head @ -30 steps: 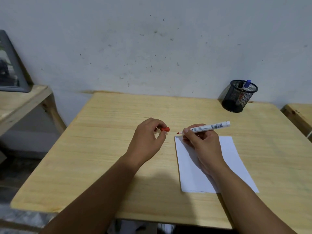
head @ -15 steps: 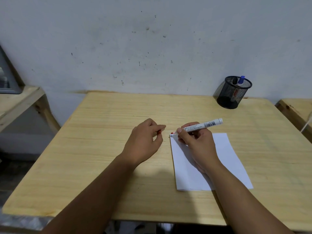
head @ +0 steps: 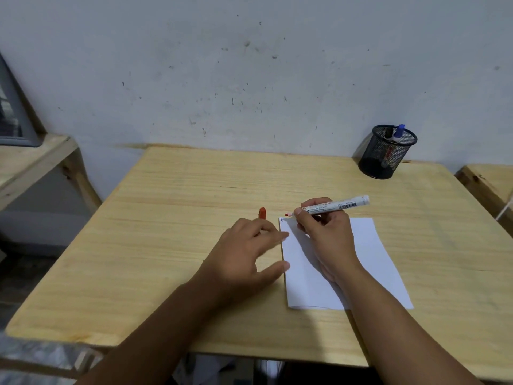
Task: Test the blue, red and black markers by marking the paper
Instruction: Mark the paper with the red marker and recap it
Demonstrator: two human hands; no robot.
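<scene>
Cap (head: 262,213) stands at the left hand's (head: 247,255) twelve o'clock, fingers spread to pin the paper (head: 369,251); right hand (head: 326,232) pinches the red marker (head: 333,206), tip poised at its corner.

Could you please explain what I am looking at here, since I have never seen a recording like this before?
There is no machine here: a person wears a camera on the head, looking down at their own two bare hands over a wooden table. The right hand holds an uncapped red marker in its grip, the tip at the top left corner of a white sheet of paper. The left hand lies open, fingers spread, its fingertips at the paper's left edge. The marker's red cap stands on the table just beyond that hand. At the far right, a black mesh pen holder holds a blue-capped marker and a black marker.
</scene>
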